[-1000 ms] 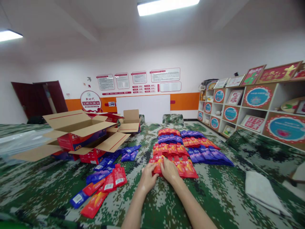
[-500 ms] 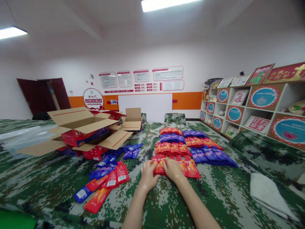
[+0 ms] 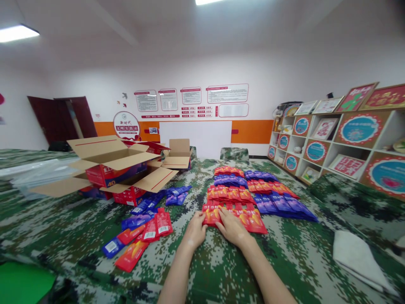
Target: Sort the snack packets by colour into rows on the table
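Note:
Both my hands rest on the nearest row of red packets (image 3: 253, 219) laid out on the camouflage-covered table (image 3: 284, 257). My left hand (image 3: 194, 231) lies flat at the row's left end, fingertips touching the leftmost red packet (image 3: 211, 214). My right hand (image 3: 232, 227) lies flat on the same packets just to the right, fingers stretched forward. Beyond them run further rows of red packets (image 3: 229, 193) and purple packets (image 3: 281, 204). Neither hand is lifting anything.
A loose heap of red and purple packets (image 3: 142, 230) lies to the left. Open cardboard boxes (image 3: 117, 169) stand at the back left. A folded white cloth (image 3: 357, 259) lies at the right. Shelves with framed pictures (image 3: 341, 139) line the right wall.
My hands have stayed on the near red row, shifting only slightly. The head camera has tilted, so the whole scene sits a little lower and further right.

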`<state>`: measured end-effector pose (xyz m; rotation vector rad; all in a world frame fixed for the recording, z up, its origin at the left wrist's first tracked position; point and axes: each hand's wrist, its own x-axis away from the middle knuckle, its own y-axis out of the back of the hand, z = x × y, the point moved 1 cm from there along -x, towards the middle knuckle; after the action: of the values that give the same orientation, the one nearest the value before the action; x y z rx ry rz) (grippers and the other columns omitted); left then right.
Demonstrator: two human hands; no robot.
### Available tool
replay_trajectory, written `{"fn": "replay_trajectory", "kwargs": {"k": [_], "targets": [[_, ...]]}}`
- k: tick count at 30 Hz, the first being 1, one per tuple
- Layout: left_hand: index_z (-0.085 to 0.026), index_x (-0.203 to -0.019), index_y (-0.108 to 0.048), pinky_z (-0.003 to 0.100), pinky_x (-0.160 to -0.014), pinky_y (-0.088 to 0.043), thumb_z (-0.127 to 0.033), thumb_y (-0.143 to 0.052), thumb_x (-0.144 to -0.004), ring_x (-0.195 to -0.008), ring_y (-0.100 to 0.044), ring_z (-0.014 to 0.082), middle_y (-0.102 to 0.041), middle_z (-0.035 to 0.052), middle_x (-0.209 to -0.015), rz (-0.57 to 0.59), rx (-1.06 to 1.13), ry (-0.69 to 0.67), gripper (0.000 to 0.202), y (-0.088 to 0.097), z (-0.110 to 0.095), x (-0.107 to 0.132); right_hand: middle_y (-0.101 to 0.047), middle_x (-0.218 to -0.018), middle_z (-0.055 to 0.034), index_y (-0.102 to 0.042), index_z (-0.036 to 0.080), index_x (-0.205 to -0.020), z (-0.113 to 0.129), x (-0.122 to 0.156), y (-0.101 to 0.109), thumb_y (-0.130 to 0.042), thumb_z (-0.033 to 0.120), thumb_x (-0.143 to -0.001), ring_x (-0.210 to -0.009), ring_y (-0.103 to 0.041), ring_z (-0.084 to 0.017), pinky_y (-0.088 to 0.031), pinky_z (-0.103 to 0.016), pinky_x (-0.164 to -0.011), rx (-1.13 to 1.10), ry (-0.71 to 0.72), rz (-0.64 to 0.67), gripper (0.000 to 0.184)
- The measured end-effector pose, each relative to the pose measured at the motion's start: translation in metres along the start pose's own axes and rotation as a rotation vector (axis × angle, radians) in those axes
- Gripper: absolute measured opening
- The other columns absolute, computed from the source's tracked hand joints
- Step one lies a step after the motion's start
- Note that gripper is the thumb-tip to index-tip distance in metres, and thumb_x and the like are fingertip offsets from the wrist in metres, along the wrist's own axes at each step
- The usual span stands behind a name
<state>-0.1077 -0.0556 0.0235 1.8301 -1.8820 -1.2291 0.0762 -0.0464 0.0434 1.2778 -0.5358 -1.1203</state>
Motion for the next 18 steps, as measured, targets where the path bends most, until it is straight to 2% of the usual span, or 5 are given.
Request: {"fn": "replay_trajectory", "kwargs": {"k": [3,8,18], "targets": [[-0.018,-0.098,-0.061,0.028,-0.094,-0.036,-0.012,-0.047,-0.074,-0.103,-0.049,0.0181,-0.051,0.0076,-0.108,-0.007,-0.002,-0.036,0.028,-0.001,0.001,-0.002,-0.034,-0.139,-0.0134,-0.039,0.009,-0.131,-0.001,-0.001,-0.003,-0.030,0.042,-0.088,-0.128,-0.030,-0.021,-0.023,-0.035,-0.106,0.007,0.009,0.011,0.055],[-0.018,-0.101,-0.060,0.027,-0.091,-0.039,-0.008,-0.042,-0.075,-0.100,-0.050,0.0171,-0.052,0.0074,-0.106,-0.022,0.018,-0.075,0.032,0.000,0.001,-0.002,-0.035,-0.138,-0.0160,-0.040,0.006,-0.130,-0.003,-0.004,-0.009,-0.028,0.041,-0.088,-0.128,-0.030,-0.022,-0.024,-0.035,-0.105,0.042,0.024,0.001,0.056],[-0.018,-0.102,-0.059,0.030,-0.092,-0.039,-0.009,-0.041,-0.076,-0.100,-0.049,0.0190,-0.050,0.0081,-0.109,-0.031,0.004,-0.036,0.033,0.003,-0.001,0.004,-0.038,-0.136,-0.0160,-0.042,0.006,-0.129,-0.012,-0.013,-0.027,-0.029,0.041,-0.087,-0.127,-0.032,-0.024,-0.024,-0.038,-0.105,0.096,0.069,-0.015,0.056]]}}
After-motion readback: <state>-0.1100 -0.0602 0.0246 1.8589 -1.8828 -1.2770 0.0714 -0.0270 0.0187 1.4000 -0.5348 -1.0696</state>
